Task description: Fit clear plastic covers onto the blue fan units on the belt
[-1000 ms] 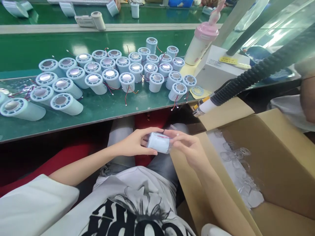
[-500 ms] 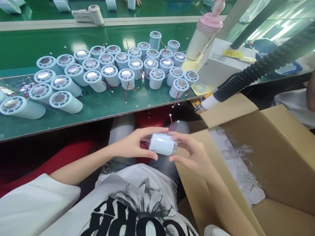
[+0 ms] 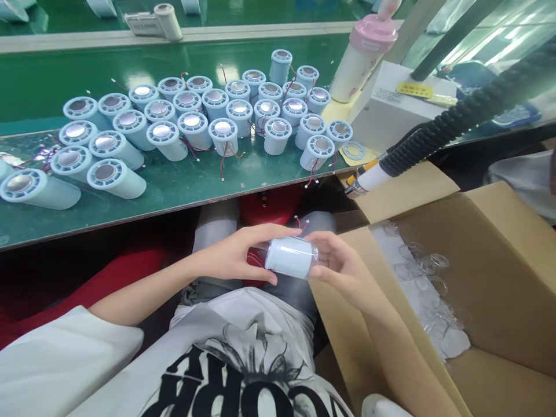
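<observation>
Our right hand (image 3: 341,263) had just shifted rightward, pinching the blue cylinder (image 3: 287,256) where a clear cover (image 3: 314,259) seemed to protrude; our left hand (image 3: 234,252) clasped its left end above our lap (image 3: 292,296).

Cylinders (image 3: 193,132) crowd the bench (image 3: 195,188), with narrow gaps between some; loose wires (image 3: 223,165) cross the surface among them. A narrow free strip runs along the near edge, broken by wires at right. Behind the cylinders, a wider green band (image 3: 130,63) extends to the pale rail (image 3: 234,31); straight access from the near side crosses above the cylinders. Bottle (image 3: 347,75) and white box (image 3: 382,104) block the right side. Hose (image 3: 460,120) slants across the far-side approach to the carton (image 3: 490,289); its top is open.
</observation>
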Action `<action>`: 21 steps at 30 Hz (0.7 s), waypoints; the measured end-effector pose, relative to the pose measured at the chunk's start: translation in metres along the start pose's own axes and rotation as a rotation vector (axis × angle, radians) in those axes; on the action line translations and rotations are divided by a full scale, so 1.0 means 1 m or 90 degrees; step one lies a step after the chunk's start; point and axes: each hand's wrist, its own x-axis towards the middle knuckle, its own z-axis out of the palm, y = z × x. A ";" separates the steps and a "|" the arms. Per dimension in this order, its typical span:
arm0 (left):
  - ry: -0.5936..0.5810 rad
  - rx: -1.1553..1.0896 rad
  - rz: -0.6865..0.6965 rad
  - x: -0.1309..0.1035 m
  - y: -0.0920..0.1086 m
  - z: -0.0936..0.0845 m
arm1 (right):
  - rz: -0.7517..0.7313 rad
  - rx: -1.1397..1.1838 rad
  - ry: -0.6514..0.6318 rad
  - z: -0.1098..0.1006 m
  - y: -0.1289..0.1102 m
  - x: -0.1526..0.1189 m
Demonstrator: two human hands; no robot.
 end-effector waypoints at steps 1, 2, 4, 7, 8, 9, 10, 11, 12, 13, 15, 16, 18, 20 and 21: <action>-0.001 -0.002 -0.002 0.000 0.000 0.000 | 0.013 0.020 0.001 0.001 0.000 0.001; -0.002 -0.006 -0.002 0.000 0.001 0.000 | 0.022 0.035 0.005 0.002 -0.001 0.002; -0.006 -0.016 -0.003 0.000 0.001 0.000 | 0.033 0.056 0.016 0.004 0.000 0.004; -0.008 -0.029 0.001 0.000 0.001 -0.001 | 0.057 0.090 0.020 0.005 0.002 0.005; -0.007 -0.031 0.003 0.000 0.001 -0.001 | 0.068 0.100 0.019 0.005 0.004 0.005; -0.004 -0.030 0.005 0.000 0.000 -0.001 | 0.080 0.108 0.018 0.005 0.006 0.005; -0.002 -0.029 0.007 0.000 0.000 -0.001 | 0.093 0.114 0.019 0.005 0.007 0.006; -0.001 -0.028 0.009 0.000 -0.001 -0.001 | 0.106 0.120 0.018 0.004 0.009 0.006; -0.001 -0.029 0.010 0.000 -0.001 -0.001 | 0.118 0.127 0.014 0.004 0.009 0.006; -0.002 -0.031 0.012 0.000 -0.001 -0.001 | 0.128 0.134 0.010 0.004 0.010 0.006; -0.004 -0.034 0.018 0.000 -0.002 -0.001 | 0.150 0.149 0.001 0.005 0.010 0.007; -0.004 -0.034 0.020 0.001 -0.002 -0.001 | 0.160 0.157 -0.002 0.007 0.009 0.008; -0.001 -0.029 0.026 0.001 -0.003 -0.001 | 0.180 0.170 -0.005 0.009 0.009 0.009; 0.001 -0.027 0.033 0.001 -0.004 -0.002 | 0.189 0.184 -0.006 0.012 0.009 0.011; 0.001 -0.029 0.037 0.001 -0.004 -0.002 | 0.191 0.191 -0.004 0.014 0.010 0.011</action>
